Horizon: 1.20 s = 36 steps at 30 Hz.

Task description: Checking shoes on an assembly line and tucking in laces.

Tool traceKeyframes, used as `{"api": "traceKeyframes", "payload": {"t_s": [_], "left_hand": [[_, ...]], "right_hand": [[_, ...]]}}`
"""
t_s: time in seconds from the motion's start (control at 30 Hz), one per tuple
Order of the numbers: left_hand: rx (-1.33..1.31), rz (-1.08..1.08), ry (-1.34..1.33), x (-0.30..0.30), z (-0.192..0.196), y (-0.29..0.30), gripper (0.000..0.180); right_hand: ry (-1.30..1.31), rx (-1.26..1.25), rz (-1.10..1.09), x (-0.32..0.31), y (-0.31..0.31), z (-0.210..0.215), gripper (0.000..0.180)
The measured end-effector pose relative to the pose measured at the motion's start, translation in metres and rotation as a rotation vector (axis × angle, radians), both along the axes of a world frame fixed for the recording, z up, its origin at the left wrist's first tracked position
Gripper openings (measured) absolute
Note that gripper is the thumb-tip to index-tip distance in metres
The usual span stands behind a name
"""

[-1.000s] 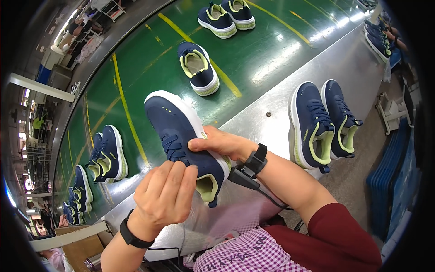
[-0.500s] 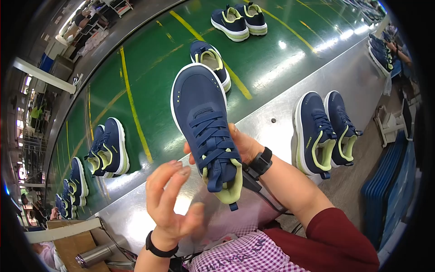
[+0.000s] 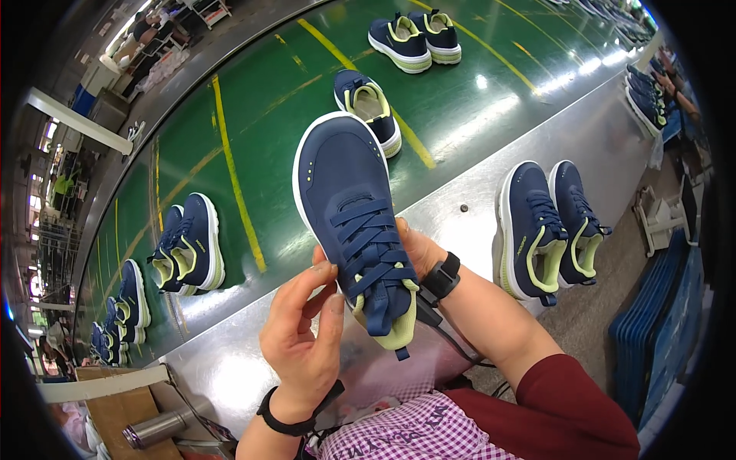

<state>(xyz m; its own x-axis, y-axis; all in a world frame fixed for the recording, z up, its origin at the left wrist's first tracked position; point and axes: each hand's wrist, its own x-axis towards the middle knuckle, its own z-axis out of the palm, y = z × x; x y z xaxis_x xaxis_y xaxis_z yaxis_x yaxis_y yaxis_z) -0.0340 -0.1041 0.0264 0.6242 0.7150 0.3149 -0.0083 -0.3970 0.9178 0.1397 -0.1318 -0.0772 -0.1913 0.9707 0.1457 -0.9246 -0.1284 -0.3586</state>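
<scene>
Factory floor, green conveyor belt (image 3: 253, 146) with yellow stripes running past a grey metal workbench (image 3: 460, 192) at the person's front.

Held shoe (image 3: 354, 218): navy sneaker, white sole edge, lime lining, laces facing up, toe pointing away from the person. It is lifted off the workbench, hanging over the near edge of the belt.

Right hand (image 3: 410, 249): under and behind the held shoe, mostly hidden by it, fingers wrapped on the heel side, clamped on the shoe. Black wristband on that wrist, dark red sleeve further back.

Left hand (image 3: 303, 337): just left of the held shoe's heel, fingers slightly curled and loosely apart, thumb tip and fingertip touching the shoe's side near the lime collar. Cannot tell if it really grips; looks like light contact only. Black band on this wrist too.

Right of the held shoe: a pair of navy sneakers (image 3: 548, 226) standing on the workbench, well apart from the hands.
Beyond the held shoe's toe, on the belt: a single navy shoe (image 3: 368, 107), then another pair (image 3: 414, 38) further off.
Left of the held shoe, on the belt: a pair (image 3: 188, 249), more pairs trailing behind it.
Lower left of the left hand: a metal flask (image 3: 157, 428) lying on a cardboard box (image 3: 123, 402).
</scene>
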Motion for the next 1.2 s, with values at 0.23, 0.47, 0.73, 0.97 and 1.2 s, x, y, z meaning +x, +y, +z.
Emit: {"api": "traceKeyframes", "payload": {"t_s": [0.23,0.47,0.73,0.97,1.2], "left_hand": [[0.194,0.006,0.087,-0.007,0.008,0.001,0.033],[0.367,-0.077,0.090,-0.015,0.015,-0.001,0.037],[-0.004,0.050,0.034,-0.072,-0.013,0.006,0.041],[0.234,0.264,0.325,-0.138,-0.010,-0.015,0.038],[-0.218,0.404,0.180,-0.152,-0.046,-0.018,0.040]], "right_hand": [[-0.143,0.096,-0.085,-0.001,0.001,0.002,0.105],[-0.087,0.080,-0.014,-0.005,0.003,0.002,0.103],[-0.367,0.064,-0.007,-0.049,0.007,0.006,0.096],[-1.209,-0.243,-0.046,-0.122,-0.011,0.020,0.071],[-1.790,-0.288,-0.357,-0.133,-0.021,0.029,0.061]]}}
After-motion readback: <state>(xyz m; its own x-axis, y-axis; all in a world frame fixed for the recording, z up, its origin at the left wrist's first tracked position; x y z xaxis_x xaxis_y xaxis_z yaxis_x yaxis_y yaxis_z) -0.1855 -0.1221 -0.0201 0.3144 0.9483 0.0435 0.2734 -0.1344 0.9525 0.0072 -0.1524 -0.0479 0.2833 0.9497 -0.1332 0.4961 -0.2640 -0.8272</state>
